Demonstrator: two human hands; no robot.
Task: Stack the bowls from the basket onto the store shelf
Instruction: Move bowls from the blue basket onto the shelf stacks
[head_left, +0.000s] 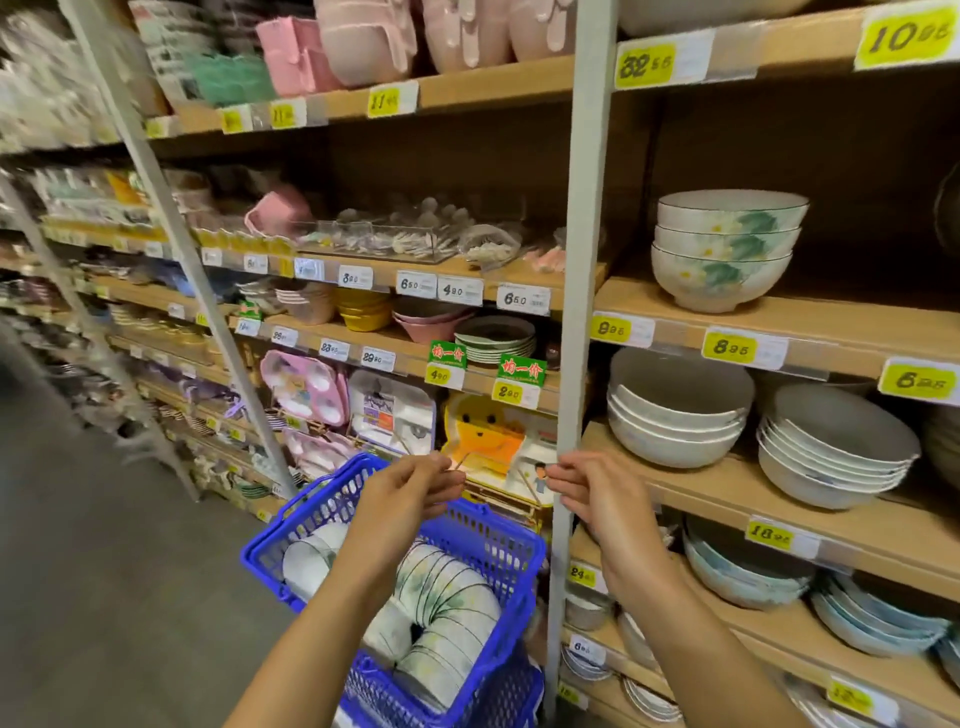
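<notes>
Hovering above the blue basket, the left hand and right hand are raised side by side, a little apart, fingers curled with thumbs against fingertips. Neither holds a bowl, and I cannot tell whether they pinch something thin.

The floral bowls lie on their sides in nested rows inside the basket, probably so more of them fit. On the wooden shelf, right of the grey upright, 3 matching bowls sit nested upright, which looks like the spot for the rest. Plain bowls fill the level below.

Yellow tags under the floral stack begin with 8, the small digits blurred. White tags read 650, 490, 650. Green signs carry Chinese characters.
</notes>
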